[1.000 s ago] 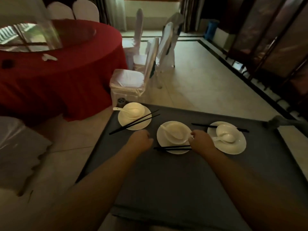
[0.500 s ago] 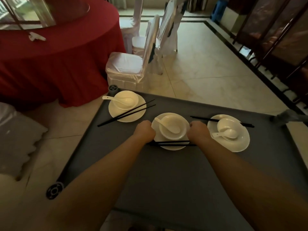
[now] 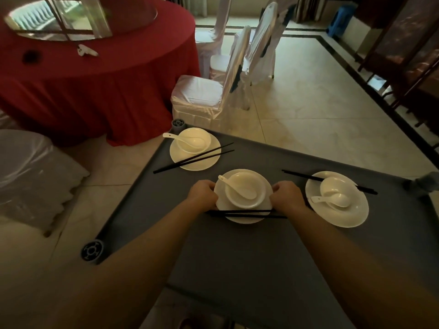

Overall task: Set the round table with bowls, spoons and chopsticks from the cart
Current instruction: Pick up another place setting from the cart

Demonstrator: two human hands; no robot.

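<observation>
Three white place settings sit on the grey cart [image 3: 237, 257]. Each is a plate with a bowl, a white spoon and black chopsticks. My left hand [image 3: 202, 194] grips the left rim of the middle plate [image 3: 242, 218], and my right hand [image 3: 286, 194] grips its right rim. The middle bowl [image 3: 245, 192] holds a spoon [image 3: 237, 187]; a pair of chopsticks [image 3: 247, 213] lies across the plate's near edge. A second setting [image 3: 194, 160] is at the far left of the cart, a third setting [image 3: 337, 210] at the right. The round table [image 3: 95, 67] with a red cloth stands at the upper left.
A glass turntable [image 3: 71, 17] and a small white object [image 3: 86, 51] are on the round table. White-covered chairs [image 3: 209, 96] stand between the cart and the table; another covered chair [image 3: 28, 172] is at the left. Tiled floor stretches to the right, with dark screens along the far right.
My left hand has moved right onto the middle plate's left rim, so both hands now hold the plate. The view has tilted down and closer to the cart.
</observation>
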